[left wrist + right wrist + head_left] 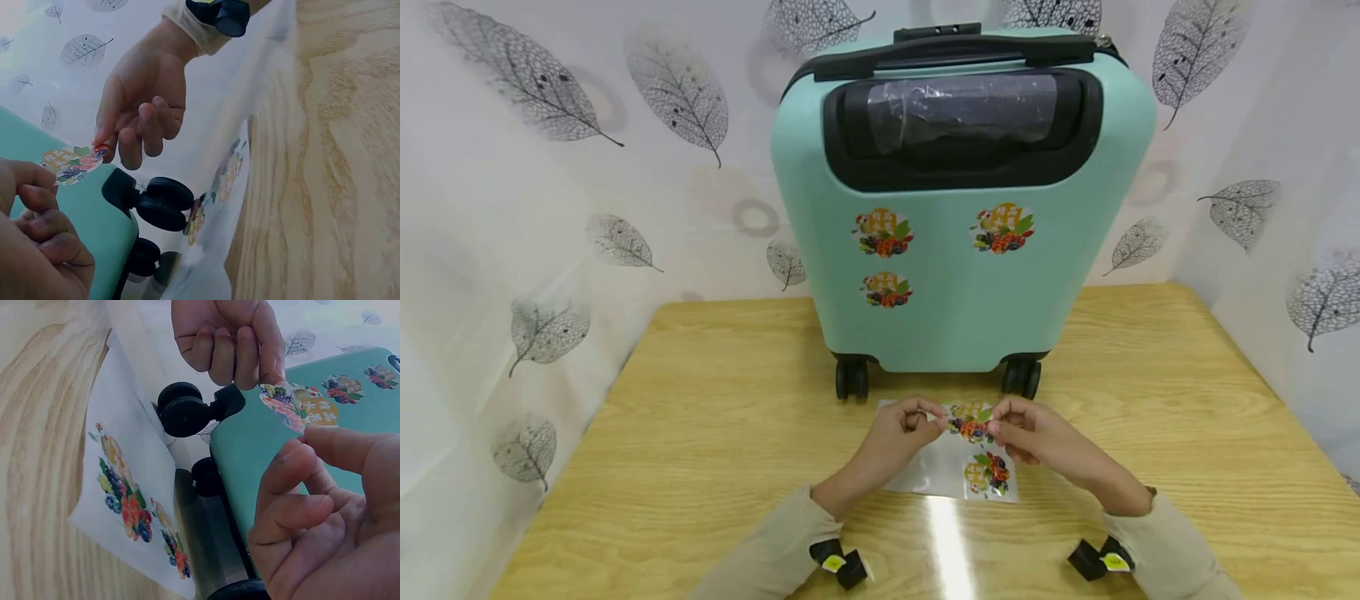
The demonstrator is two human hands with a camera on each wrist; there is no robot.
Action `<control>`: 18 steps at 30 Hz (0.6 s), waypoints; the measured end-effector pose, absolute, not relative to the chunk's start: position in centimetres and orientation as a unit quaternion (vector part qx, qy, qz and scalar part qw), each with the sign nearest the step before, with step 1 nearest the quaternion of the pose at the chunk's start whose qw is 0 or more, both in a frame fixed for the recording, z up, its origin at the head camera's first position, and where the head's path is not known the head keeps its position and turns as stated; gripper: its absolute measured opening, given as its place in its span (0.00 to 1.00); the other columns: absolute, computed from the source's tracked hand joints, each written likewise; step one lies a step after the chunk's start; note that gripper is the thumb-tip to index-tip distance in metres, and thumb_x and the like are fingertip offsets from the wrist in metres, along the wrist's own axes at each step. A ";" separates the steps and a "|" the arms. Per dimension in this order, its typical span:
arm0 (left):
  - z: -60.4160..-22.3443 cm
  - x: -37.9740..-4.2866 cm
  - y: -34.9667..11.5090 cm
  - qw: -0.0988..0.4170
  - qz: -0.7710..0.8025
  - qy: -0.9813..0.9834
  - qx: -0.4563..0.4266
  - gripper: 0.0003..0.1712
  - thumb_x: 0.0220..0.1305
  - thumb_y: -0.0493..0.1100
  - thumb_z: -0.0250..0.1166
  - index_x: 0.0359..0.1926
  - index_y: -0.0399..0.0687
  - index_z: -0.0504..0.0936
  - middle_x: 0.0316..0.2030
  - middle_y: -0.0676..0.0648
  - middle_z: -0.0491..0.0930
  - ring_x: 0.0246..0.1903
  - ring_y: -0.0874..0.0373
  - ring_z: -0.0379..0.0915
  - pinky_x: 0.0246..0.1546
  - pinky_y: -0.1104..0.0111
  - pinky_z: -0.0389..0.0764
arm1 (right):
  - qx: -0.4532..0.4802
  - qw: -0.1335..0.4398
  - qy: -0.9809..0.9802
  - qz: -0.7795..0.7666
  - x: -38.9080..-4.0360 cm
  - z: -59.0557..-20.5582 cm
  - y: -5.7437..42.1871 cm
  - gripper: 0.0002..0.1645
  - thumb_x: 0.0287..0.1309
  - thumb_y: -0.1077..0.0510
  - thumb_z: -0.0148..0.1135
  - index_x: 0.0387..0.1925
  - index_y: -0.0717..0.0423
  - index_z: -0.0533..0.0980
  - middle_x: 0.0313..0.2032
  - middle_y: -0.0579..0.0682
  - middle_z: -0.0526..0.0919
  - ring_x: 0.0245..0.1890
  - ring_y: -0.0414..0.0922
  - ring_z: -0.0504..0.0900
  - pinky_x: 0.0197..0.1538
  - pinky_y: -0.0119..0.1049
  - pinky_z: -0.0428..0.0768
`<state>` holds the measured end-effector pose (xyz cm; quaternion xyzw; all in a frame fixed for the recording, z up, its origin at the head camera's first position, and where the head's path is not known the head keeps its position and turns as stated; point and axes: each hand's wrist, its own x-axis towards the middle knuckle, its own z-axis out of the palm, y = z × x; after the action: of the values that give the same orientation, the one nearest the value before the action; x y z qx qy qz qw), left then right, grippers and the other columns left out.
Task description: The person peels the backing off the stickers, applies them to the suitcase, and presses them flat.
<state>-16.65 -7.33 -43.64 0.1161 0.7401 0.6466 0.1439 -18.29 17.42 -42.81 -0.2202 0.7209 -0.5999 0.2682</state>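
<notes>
A round fruit sticker (970,422) is stretched between both hands above the sheet. My left hand (891,442) pinches its left edge between thumb and forefinger. On the opposite edge my right hand (1052,442) does the same with thumb and forefinger. In the right wrist view the sticker (300,406) is off the sheet, its printed side showing. Below lies a white sticker sheet (925,467); a fruit sticker (987,475) remains at its lower right. Behind stands a mint-green suitcase (955,308), with three fruit stickers on its front, two on the left and one upper right (1002,228).
The suitcase stands upright on black wheels (852,379) at the back of the wooden table (722,417), just beyond the sheet. A leaf-patterned wall covering (700,208) rises behind and at both sides. Black wrist cameras (1088,560) are strapped over the sleeves.
</notes>
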 end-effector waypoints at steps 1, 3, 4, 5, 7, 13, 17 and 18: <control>-43.6 -16.6 -7.3 0.141 0.647 0.740 0.116 0.13 0.68 0.43 0.60 0.47 0.38 0.80 0.14 0.55 0.61 0.15 0.64 0.51 0.22 0.74 0.60 | -0.218 0.260 0.726 -0.598 -18.3 -42.7 17.4 0.13 0.72 0.56 0.48 0.42 0.66 0.67 0.26 0.44 0.73 0.18 0.34 0.63 0.20 0.40 0.59; -43.3 -16.6 -7.2 0.135 0.644 0.743 0.120 0.14 0.68 0.43 0.60 0.48 0.38 0.80 0.15 0.54 0.60 0.15 0.64 0.50 0.22 0.74 0.59 | -0.211 0.237 0.741 -0.592 -18.2 -42.4 17.4 0.13 0.72 0.56 0.48 0.42 0.65 0.67 0.25 0.44 0.72 0.18 0.33 0.63 0.19 0.39 0.60; -43.0 -16.7 -7.2 0.130 0.640 0.747 0.123 0.14 0.68 0.43 0.60 0.48 0.38 0.80 0.15 0.54 0.60 0.15 0.65 0.50 0.22 0.74 0.59 | -0.206 0.224 0.747 -0.591 -18.2 -42.2 17.3 0.13 0.72 0.56 0.49 0.42 0.64 0.68 0.24 0.44 0.71 0.19 0.33 0.64 0.20 0.39 0.61; -42.8 -16.8 -7.2 0.125 0.637 0.750 0.127 0.14 0.68 0.43 0.59 0.49 0.39 0.79 0.15 0.54 0.60 0.16 0.65 0.50 0.22 0.75 0.59 | -0.203 0.211 0.753 -0.589 -18.2 -41.9 17.3 0.13 0.72 0.56 0.49 0.42 0.64 0.68 0.24 0.44 0.71 0.19 0.34 0.64 0.20 0.40 0.61; -42.2 -17.0 -7.1 0.110 0.632 0.755 0.136 0.14 0.68 0.43 0.59 0.50 0.39 0.79 0.16 0.54 0.61 0.16 0.66 0.52 0.22 0.75 0.59 | -0.199 0.183 0.766 -0.584 -18.2 -41.4 17.1 0.12 0.72 0.56 0.49 0.41 0.64 0.68 0.24 0.45 0.70 0.19 0.36 0.64 0.21 0.39 0.63; -40.6 -17.5 -6.9 0.053 0.622 0.763 0.169 0.14 0.68 0.40 0.60 0.51 0.39 0.80 0.18 0.54 0.65 0.18 0.67 0.57 0.22 0.75 0.62 | -0.195 0.115 0.798 -0.559 -18.3 -39.6 16.6 0.11 0.71 0.56 0.51 0.40 0.63 0.69 0.24 0.47 0.69 0.19 0.46 0.67 0.23 0.37 0.69; -39.7 -17.7 -6.8 0.037 0.618 0.764 0.182 0.13 0.69 0.40 0.59 0.51 0.39 0.80 0.19 0.53 0.66 0.17 0.66 0.56 0.22 0.75 0.61 | -0.189 0.091 0.807 -0.551 -18.3 -38.6 16.3 0.12 0.71 0.56 0.50 0.41 0.63 0.69 0.26 0.49 0.69 0.20 0.43 0.68 0.24 0.35 0.69; -39.5 -17.7 -6.8 0.035 0.618 0.763 0.183 0.13 0.69 0.40 0.59 0.51 0.40 0.79 0.19 0.53 0.67 0.17 0.66 0.56 0.22 0.75 0.61 | -0.189 0.087 0.808 -0.552 -18.3 -38.3 16.2 0.12 0.71 0.56 0.50 0.41 0.63 0.69 0.26 0.49 0.69 0.20 0.42 0.69 0.24 0.36 0.69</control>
<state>-17.72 -6.84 -39.53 0.1834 0.7633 0.6185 0.0355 -18.25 16.22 -38.34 -0.1892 0.8078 -0.5516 0.0867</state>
